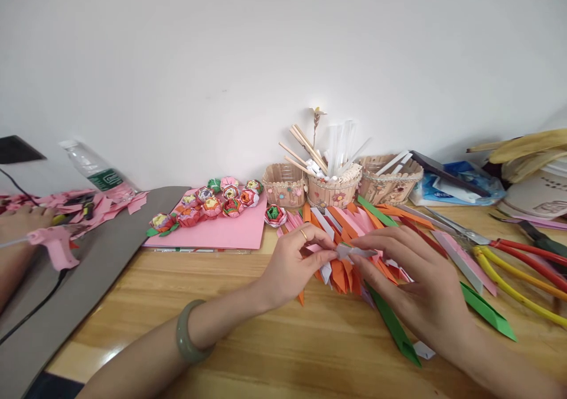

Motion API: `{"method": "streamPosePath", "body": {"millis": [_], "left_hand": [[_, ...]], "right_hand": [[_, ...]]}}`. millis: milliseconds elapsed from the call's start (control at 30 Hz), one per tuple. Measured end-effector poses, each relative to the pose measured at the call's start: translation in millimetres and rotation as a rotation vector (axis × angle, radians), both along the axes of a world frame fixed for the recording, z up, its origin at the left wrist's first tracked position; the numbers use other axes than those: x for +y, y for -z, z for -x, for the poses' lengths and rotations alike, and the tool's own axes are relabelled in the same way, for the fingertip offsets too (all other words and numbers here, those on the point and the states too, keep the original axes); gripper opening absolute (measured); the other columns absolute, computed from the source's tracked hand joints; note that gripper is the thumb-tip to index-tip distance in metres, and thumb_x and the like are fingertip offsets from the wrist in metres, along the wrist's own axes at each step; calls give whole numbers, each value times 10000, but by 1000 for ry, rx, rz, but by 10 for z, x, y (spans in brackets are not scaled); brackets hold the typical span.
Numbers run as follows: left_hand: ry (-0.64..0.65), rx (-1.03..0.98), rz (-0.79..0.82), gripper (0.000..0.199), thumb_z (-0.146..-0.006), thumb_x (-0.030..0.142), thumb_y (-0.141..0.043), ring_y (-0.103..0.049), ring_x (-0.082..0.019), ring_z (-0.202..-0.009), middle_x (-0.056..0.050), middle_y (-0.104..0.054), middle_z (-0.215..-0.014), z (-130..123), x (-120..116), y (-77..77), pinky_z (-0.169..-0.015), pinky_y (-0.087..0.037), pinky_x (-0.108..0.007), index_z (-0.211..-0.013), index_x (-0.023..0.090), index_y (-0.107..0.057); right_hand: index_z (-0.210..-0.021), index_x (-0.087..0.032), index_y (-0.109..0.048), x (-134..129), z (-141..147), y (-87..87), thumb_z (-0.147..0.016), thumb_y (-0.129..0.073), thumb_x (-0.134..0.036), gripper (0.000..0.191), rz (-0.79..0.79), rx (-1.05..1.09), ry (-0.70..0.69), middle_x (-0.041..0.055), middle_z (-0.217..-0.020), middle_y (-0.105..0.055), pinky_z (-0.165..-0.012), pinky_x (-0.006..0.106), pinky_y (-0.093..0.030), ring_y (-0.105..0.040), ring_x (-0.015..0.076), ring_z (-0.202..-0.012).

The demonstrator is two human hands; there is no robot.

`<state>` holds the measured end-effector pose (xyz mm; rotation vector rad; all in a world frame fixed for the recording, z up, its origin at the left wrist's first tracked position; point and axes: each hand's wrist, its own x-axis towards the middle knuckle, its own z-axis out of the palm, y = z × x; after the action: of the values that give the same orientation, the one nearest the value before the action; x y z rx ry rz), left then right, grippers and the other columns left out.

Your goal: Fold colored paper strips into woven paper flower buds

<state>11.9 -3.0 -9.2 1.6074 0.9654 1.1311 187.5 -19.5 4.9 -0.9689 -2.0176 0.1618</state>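
Observation:
My left hand (296, 264) pinches one end of a small folded strip of pale lilac paper (354, 251), which shows a bit of green at its top. On the other end, the thumb and fingers of my right hand (419, 275) are closed. Behind and below both hands spreads a pile of folded paper strips (343, 276) in orange, pink and lilac. Long green folded strips (394, 328) lie under and beside my right hand. Several folded paper flowers (212, 205) sit on a pink sheet (239, 234) to the left, and one more flower (275, 215) stands beside it.
Wooden-stick baskets (334, 192) with sticks and clear tubes stand against the wall. Scissors (469, 231) and yellow-handled pliers (500, 281) lie right. At far left are another person's hand (22, 225), a pink glue gun (55, 248), pink paper pieces and a bottle (95, 166).

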Motion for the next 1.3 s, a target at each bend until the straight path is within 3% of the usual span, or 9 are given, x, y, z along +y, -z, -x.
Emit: {"method": "streamPosePath", "body": {"millis": [167,400,567,667,800,1000,1167,1300], "left_hand": [[25,-119,140,115,-689,230,-638,-515,-101,-630,3,-570,-676,-3,8,-4,-590,-411,-222,-731,149,-568],[61,-171,200,136,-677,221,-656,-522,-85,-635,9,-579,-693,-13,-3,-16,-598,-420,-208,-744,140,-569],[70,-167,166,152,-676,238,-667,-542,-92,-654,0,-591,-704,-3,8,9,-613,-433,-213,-732,142,-564],[98,-151,136,162,-683,266,-662,-523,-85,-586,14,-563,-631,7,14,13,-581,-426,-217,-733,142,-571],[128,-138,107,202,-687,316,-658,-498,-78,-527,26,-534,-576,16,20,8,-558,-417,-224,-716,140,-564],[120,-117,52,183,-685,299,-661,-538,-104,-631,-9,-580,-677,33,37,15,-617,-432,-238,-714,141,-576],[121,-46,-125,124,-698,236,-651,-522,-109,-692,-18,-556,-717,60,49,-35,-641,-418,-231,-674,143,-572],[165,-53,-48,140,-718,262,-633,-521,-96,-641,-14,-566,-699,74,40,-38,-598,-420,-219,-703,141,-564]], "right_hand": [[-912,-229,-601,17,10,18,-819,-555,-185,113,61,8,-85,59,-870,-621,-645,307,-501,-595,183,-791],[-916,-215,-618,-7,18,58,-799,-576,-152,140,57,28,-63,59,-879,-636,-629,283,-517,-609,164,-763],[-907,-207,-617,-5,35,50,-801,-569,-158,126,99,61,-79,63,-867,-629,-613,273,-531,-611,160,-745],[-932,-207,-607,-5,43,39,-816,-553,-189,130,206,108,-123,63,-892,-624,-574,236,-542,-614,154,-766],[-933,-219,-601,-14,44,34,-810,-563,-217,129,236,133,-127,52,-899,-629,-606,250,-545,-617,158,-780],[-831,-222,-574,-15,49,14,-794,-574,-247,45,265,147,-70,26,-792,-607,-578,260,-496,-596,160,-702],[-724,-215,-497,-2,33,-7,-807,-563,-257,114,324,139,-99,0,-716,-559,-606,265,-450,-537,145,-662],[-788,-214,-533,8,28,6,-811,-566,-305,99,411,190,-118,10,-748,-578,-615,260,-469,-552,149,-693]]}}
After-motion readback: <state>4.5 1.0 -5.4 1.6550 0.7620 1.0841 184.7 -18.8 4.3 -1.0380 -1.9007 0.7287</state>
